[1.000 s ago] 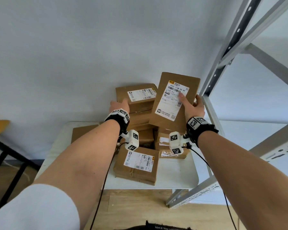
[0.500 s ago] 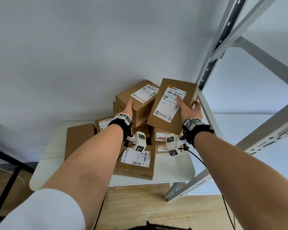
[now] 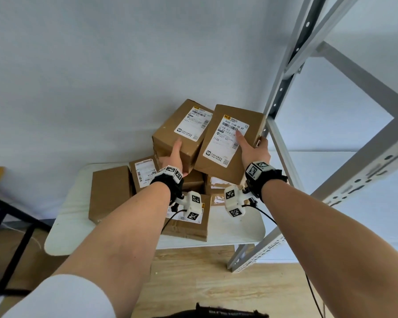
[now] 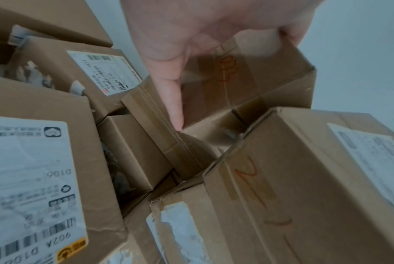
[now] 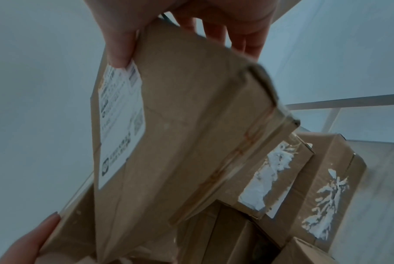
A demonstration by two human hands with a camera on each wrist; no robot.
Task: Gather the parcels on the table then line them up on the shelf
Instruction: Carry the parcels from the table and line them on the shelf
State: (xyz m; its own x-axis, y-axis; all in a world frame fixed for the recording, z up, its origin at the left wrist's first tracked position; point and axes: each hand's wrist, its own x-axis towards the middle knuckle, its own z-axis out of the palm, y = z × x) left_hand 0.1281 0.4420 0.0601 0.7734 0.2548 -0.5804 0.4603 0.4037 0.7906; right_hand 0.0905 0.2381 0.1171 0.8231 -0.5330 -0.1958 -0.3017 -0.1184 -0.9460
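Observation:
Two brown cardboard parcels with white labels are held up side by side above the table. My left hand (image 3: 175,157) grips the left parcel (image 3: 179,131) at its near corner, thumb on top; the left wrist view shows my left hand (image 4: 191,44) with a finger lying along the parcel's underside (image 4: 247,75). My right hand (image 3: 253,148) holds the right parcel (image 3: 225,145), thumb on its label and fingers behind its right edge. The right wrist view shows that parcel (image 5: 191,125) tilted, the thumb (image 5: 121,46) on its label. Several more parcels (image 3: 189,223) lie on the white table (image 3: 239,228).
A grey metal shelf stands right of the table, its upright (image 3: 283,88) just beside the right parcel and its white board (image 3: 326,171) level with the table. A flat parcel (image 3: 110,193) lies at the table's left. A black-framed table (image 3: 0,216) stands far left. Wooden floor lies below.
The left parcel has come up off the stack and tilted in my left hand. The right parcel stays in my right hand and now leans beside it.

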